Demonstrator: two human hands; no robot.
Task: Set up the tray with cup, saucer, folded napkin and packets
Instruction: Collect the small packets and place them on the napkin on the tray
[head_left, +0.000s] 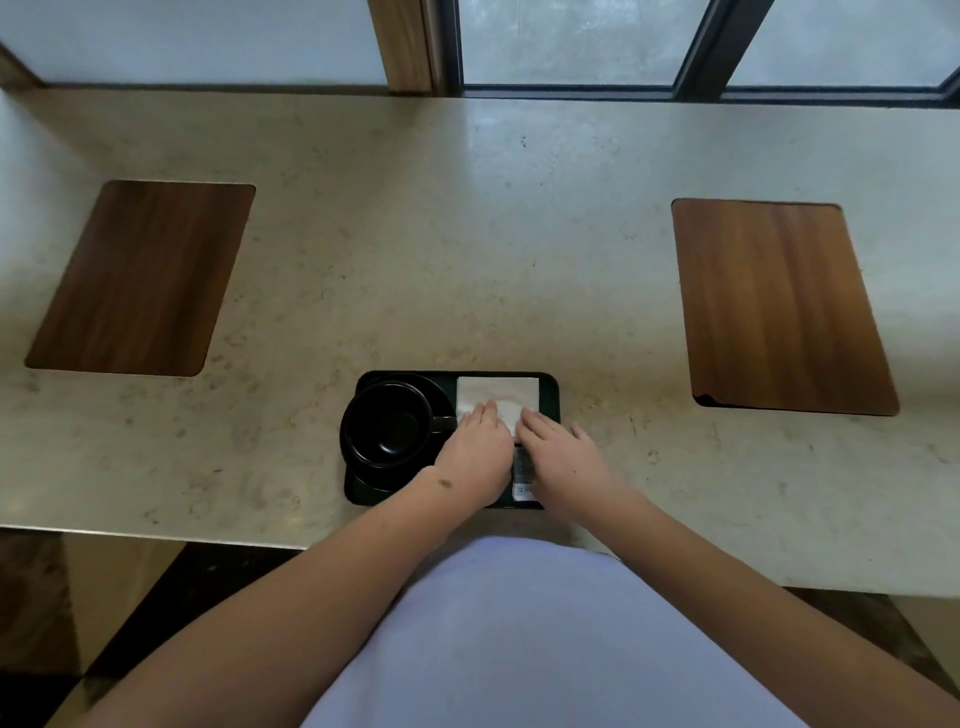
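Stone-topped table (467, 234), dark tray (549, 387) at its near edge: I was settling the napkin.

Black cup (387, 428) sat on its saucer (441, 397) in the tray's left half; the white folded napkin (496, 397) lay right of it. My left hand (475, 447) and right hand (558, 449) pressed flat on its near edge, fingers straight, almost touching. Packets (523, 475) showed between my wrists; I judged squaring them came next.

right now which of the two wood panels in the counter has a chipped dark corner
The right wood panel: its near-left corner shows a dark chipped patch. The left wood panel has clean rounded corners all round.
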